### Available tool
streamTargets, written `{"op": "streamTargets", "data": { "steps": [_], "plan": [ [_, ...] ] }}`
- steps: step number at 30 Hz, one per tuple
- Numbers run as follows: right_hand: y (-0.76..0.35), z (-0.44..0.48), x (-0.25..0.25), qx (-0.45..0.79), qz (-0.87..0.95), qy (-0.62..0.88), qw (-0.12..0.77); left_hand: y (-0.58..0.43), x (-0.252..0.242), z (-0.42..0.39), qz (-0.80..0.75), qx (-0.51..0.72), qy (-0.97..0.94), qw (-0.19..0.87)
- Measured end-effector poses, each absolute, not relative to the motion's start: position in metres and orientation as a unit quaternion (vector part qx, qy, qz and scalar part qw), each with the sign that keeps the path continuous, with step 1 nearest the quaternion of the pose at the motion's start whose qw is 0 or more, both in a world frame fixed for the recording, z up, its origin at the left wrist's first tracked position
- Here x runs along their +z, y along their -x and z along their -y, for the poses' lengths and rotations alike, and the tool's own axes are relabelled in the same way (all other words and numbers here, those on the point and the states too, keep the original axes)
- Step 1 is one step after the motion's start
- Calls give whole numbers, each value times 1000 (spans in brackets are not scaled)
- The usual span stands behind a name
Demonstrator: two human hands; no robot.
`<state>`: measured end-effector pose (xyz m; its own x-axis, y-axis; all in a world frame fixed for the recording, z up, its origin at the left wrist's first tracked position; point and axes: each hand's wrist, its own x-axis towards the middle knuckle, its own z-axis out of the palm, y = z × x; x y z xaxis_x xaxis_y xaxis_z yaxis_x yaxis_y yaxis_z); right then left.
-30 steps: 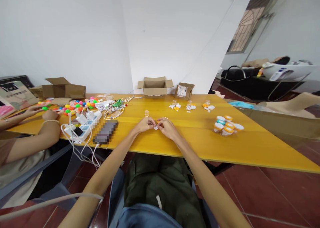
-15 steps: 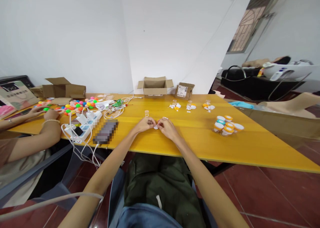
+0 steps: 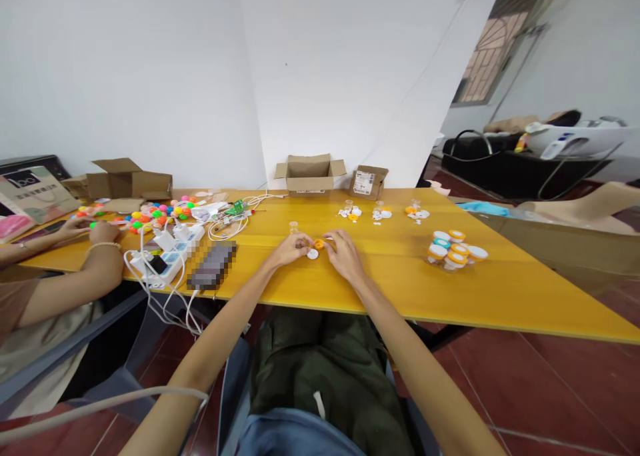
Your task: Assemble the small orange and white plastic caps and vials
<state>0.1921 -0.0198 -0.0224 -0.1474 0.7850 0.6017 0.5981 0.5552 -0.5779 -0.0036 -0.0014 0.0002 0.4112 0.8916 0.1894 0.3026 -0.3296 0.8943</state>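
Note:
My left hand [image 3: 291,248] and my right hand [image 3: 343,252] rest close together on the yellow table [image 3: 380,276], fingers curled. Between their fingertips sits a small orange cap [image 3: 319,244], and both hands pinch at it. A small white disc [image 3: 313,254] lies on the table just below the cap, next to my left fingers. A tiny clear vial [image 3: 293,227] stands upright just beyond my left hand.
Capped jars [image 3: 454,249] cluster to the right, small parts [image 3: 379,213] lie farther back, and two open cardboard boxes [image 3: 310,173] stand by the wall. Left are a power strip with cables [image 3: 170,251], a phone [image 3: 212,265], and another person's hands [image 3: 103,233] among coloured balls [image 3: 155,213].
The orange cap now shows between my fingertips and the white disc lies free on the table. My right hand has shifted slightly forward. The view tilted a little.

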Motion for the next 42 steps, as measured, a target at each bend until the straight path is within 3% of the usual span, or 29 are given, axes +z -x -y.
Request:
{"op": "streamTargets", "data": {
  "steps": [10,19,25,42],
  "plan": [
    [-189,14,-23,67,806,452,377,4,7,14,-388,331,-773,377],
    [-192,16,-15,249,712,437,490,2,1,13,-380,337,-769,389],
    [-186,17,-16,334,686,392,514,2,-1,11,-390,341,-764,385],
    [-186,24,-12,285,728,394,482,1,-7,7,-365,373,-750,407]
  ]
}}
